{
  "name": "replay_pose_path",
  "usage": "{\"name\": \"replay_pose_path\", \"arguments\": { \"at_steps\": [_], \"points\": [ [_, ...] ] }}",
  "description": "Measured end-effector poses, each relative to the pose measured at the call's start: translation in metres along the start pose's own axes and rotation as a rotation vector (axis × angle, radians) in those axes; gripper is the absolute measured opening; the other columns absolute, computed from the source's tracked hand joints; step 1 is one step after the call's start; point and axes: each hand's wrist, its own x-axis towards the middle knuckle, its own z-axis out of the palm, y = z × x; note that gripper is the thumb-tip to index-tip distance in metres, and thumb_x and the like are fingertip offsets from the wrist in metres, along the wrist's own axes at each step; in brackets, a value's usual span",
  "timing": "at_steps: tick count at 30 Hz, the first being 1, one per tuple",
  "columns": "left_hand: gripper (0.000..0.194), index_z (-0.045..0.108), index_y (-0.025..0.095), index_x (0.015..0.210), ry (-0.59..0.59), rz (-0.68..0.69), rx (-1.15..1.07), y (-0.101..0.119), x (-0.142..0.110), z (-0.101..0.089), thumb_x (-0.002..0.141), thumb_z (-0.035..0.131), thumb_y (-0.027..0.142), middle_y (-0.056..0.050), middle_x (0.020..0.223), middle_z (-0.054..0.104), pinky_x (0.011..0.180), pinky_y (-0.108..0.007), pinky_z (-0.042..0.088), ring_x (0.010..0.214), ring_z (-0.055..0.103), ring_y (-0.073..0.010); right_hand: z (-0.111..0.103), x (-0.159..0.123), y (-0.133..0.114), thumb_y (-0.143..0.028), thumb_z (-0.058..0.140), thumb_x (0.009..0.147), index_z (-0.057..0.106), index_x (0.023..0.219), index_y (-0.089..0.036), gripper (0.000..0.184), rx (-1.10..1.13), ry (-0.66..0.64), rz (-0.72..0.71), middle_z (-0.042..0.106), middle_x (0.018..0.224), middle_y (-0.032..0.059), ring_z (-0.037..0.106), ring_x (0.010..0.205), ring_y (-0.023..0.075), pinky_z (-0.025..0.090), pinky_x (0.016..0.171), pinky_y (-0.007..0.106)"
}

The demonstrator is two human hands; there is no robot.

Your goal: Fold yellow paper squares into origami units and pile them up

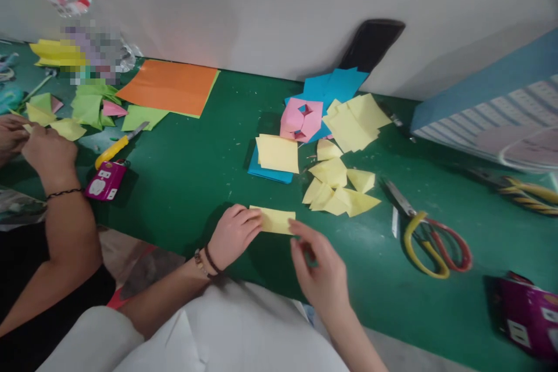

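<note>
A pale yellow strip of folded paper (pixel 278 221) lies on the green table in front of me. My left hand (pixel 233 237) has its fingers together on the strip's left end, the thumb hidden. At the right end, the index fingertip of my right hand (pixel 321 267) meets or nearly meets the paper, with the thumb apart below it. Just beyond the strip is a stack of yellow paper (pixel 279 154) on blue paper (pixel 271 171). Several folded yellow pieces (pixel 340 186) sit to its right, and a pink folded paper model (pixel 300 119) stands behind.
Scissors (pixel 429 238) with yellow and red handles lie at right, near pliers (pixel 523 189) and a purple box (pixel 529 317). A phone (pixel 372 43) leans on the wall. At left, a co-worker's hand (pixel 50 154) works near a yellow utility knife (pixel 115 148) and orange paper (pixel 170 87).
</note>
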Motion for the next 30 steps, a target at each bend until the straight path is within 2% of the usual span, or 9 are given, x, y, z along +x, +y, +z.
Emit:
{"name": "replay_pose_path", "arguments": {
  "at_steps": [1,3,6,8,12,18,25,28,30],
  "points": [
    [0.014,0.068,0.017,0.1,-0.001,-0.005,-0.002,0.0,0.0,0.0,0.092,0.057,0.019,-0.004,0.107,0.07,0.083,-0.033,0.052,0.09,0.055,-0.0172,0.002,-0.005,-0.006,-0.02,0.049,0.091,0.057,0.113,-0.024,0.023,0.104,-0.125,0.051,0.069,0.111,0.0062,0.062,0.063,0.0115,0.051,0.059,0.025],
    [0.014,0.068,0.018,0.1,-0.006,-0.025,-0.001,0.0,-0.001,0.0,0.092,0.057,0.019,-0.004,0.108,0.069,0.083,-0.034,0.052,0.09,0.055,-0.0181,0.009,-0.014,-0.014,-0.02,0.046,0.091,0.052,0.12,-0.023,0.03,0.231,-0.325,0.138,0.072,0.101,0.004,0.059,0.054,0.0098,0.049,0.052,0.023],
    [0.014,0.068,0.018,0.1,-0.017,-0.037,0.0,0.0,-0.002,-0.001,0.091,0.057,0.019,-0.004,0.109,0.069,0.082,-0.035,0.052,0.091,0.055,-0.0188,0.02,-0.023,-0.015,-0.021,0.042,0.091,0.047,0.12,-0.023,0.03,0.28,-0.4,0.231,0.07,0.111,0.0064,0.057,0.051,0.0085,0.05,0.053,0.024],
    [0.015,0.068,0.018,0.101,-0.024,-0.032,0.001,0.0,-0.002,-0.001,0.092,0.057,0.02,-0.005,0.11,0.069,0.082,-0.035,0.052,0.092,0.056,-0.0191,0.024,-0.026,-0.013,-0.021,0.042,0.09,0.047,0.117,-0.023,0.028,0.283,-0.392,0.255,0.065,0.122,0.0097,0.056,0.051,0.0076,0.051,0.055,0.024],
    [0.016,0.069,0.018,0.1,-0.03,-0.038,0.004,0.0,-0.002,-0.001,0.092,0.056,0.021,-0.004,0.109,0.069,0.083,-0.036,0.052,0.093,0.056,-0.0194,0.025,-0.032,-0.01,-0.021,0.042,0.088,0.046,0.115,-0.023,0.028,0.277,-0.388,0.282,0.06,0.131,0.0124,0.055,0.048,0.0065,0.052,0.055,0.025],
    [0.018,0.07,0.017,0.1,-0.052,-0.051,-0.02,-0.002,-0.002,0.0,0.094,0.054,0.025,-0.005,0.11,0.069,0.085,-0.037,0.052,0.093,0.056,-0.0191,0.016,-0.036,-0.008,-0.025,0.046,0.088,0.046,0.115,-0.022,0.027,0.23,-0.264,0.363,0.059,0.133,0.0161,0.055,0.043,0.0072,0.052,0.049,0.027],
    [0.017,0.07,0.018,0.1,-0.058,-0.05,-0.031,-0.002,-0.002,-0.001,0.094,0.054,0.023,-0.005,0.11,0.069,0.086,-0.038,0.051,0.096,0.056,-0.0191,-0.001,-0.044,0.001,-0.026,0.046,0.091,0.047,0.115,-0.023,0.025,0.199,-0.201,0.437,0.06,0.132,0.0151,0.054,0.04,0.0077,0.052,0.045,0.028],
    [0.018,0.068,0.017,0.101,-0.104,-0.014,-0.013,-0.003,0.0,-0.006,0.095,0.052,0.022,-0.005,0.111,0.068,0.086,-0.036,0.05,0.096,0.054,-0.019,-0.006,-0.044,0.008,-0.029,0.047,0.091,0.049,0.115,-0.023,0.025,0.094,-0.163,0.396,0.066,0.123,0.0115,0.054,0.041,0.0078,0.05,0.044,0.026],
    [0.02,0.068,0.016,0.103,-0.17,0.043,0.013,-0.005,0.004,-0.012,0.096,0.049,0.02,-0.006,0.111,0.067,0.085,-0.036,0.049,0.095,0.053,-0.0195,-0.006,-0.039,0.011,-0.029,0.05,0.092,0.053,0.11,-0.023,0.02,-0.045,-0.067,0.294,0.069,0.113,0.008,0.055,0.045,0.0079,0.049,0.046,0.024]
  ]
}}
